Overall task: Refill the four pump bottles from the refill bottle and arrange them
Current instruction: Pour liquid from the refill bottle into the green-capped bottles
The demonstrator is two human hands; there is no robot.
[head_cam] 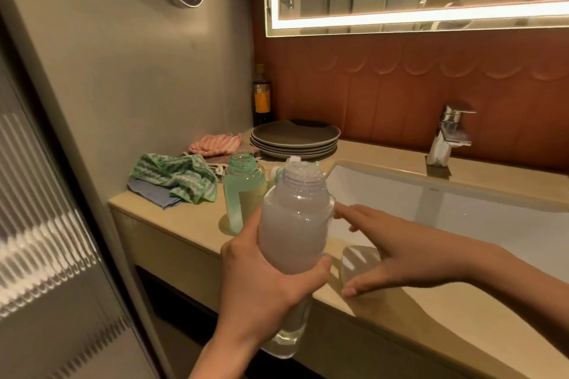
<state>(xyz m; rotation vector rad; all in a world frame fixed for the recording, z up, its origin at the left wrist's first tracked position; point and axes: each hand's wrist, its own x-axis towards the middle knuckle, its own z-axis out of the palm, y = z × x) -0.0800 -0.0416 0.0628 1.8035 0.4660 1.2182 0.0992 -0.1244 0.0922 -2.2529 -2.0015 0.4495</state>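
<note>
Just left of the sink (462,209), the left hand (261,283) is gripping a tilted, capless cloudy bottle (295,224). The right hand (391,252) is hovering over the sink's front rim, fingers spread open. A capless green bottle (243,194) is standing left of the sink.

The beige vanity counter (191,224) has a white sink (462,209) sunk into it and a chrome tap (446,138) at its back edge. In the back left corner are a dark bottle (261,98) and stacked grey plates (294,138), with a pink cloth (215,143) beside them. Near the left edge a green zigzag cloth (175,177) lies over a blue cloth (154,192). An open green bottle (243,191) stands upright right of them.
</note>
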